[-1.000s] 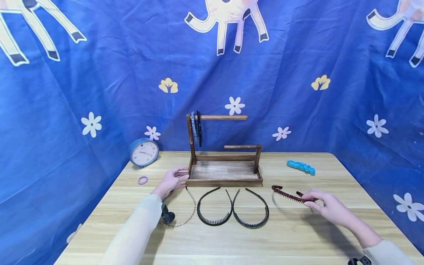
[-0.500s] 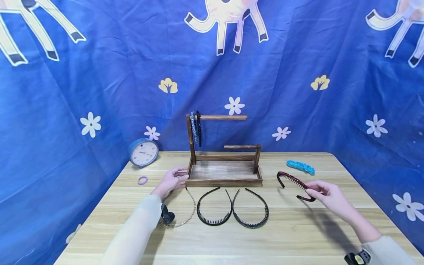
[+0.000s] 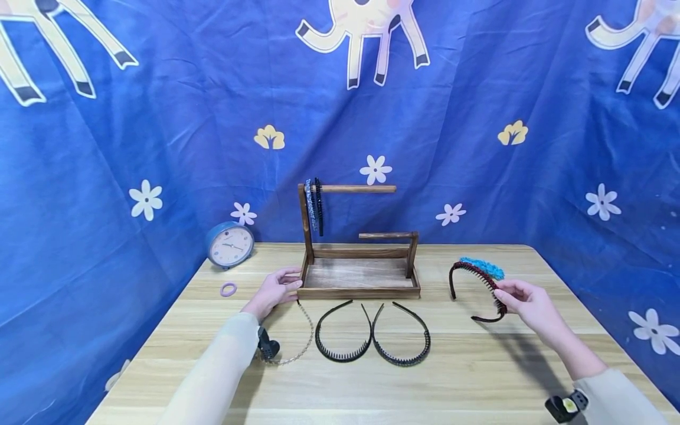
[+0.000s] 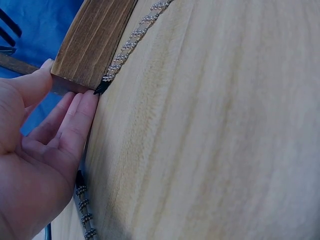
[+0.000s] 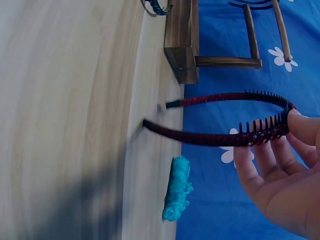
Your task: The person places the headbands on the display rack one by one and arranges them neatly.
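Observation:
My right hand [image 3: 526, 304] pinches a dark red toothed headband [image 3: 475, 269] between thumb and fingers, raised above the table with its arc upward. Its free ends point away from the hand in the right wrist view. My left hand [image 3: 275, 290] holds the left end of a wooden headband rack [image 3: 361, 293], thumb at the upper edge and fingertips low on the end in the left wrist view. A beaded headband [image 3: 308, 339] lies by that hand, partly hidden by the wrist. Two black toothed headbands, the left one [image 3: 342, 356] and the right one [image 3: 406, 360], lie before the rack.
The rack's upper bar [image 3: 361, 189] carries a blue headband [image 3: 311, 206] and black headbands [image 3: 319, 209] at its left. A lower bar [image 3: 385, 235] stands at right. Also around are a blue clock [image 3: 231, 245], a purple ring [image 3: 228, 289] and a turquoise bundle [image 3: 486, 267].
My right hand has lifted and turned the dark red headband from lying nearly flat to arching upward, now overlapping the turquoise bundle in the head view. My left hand stays at the rack.

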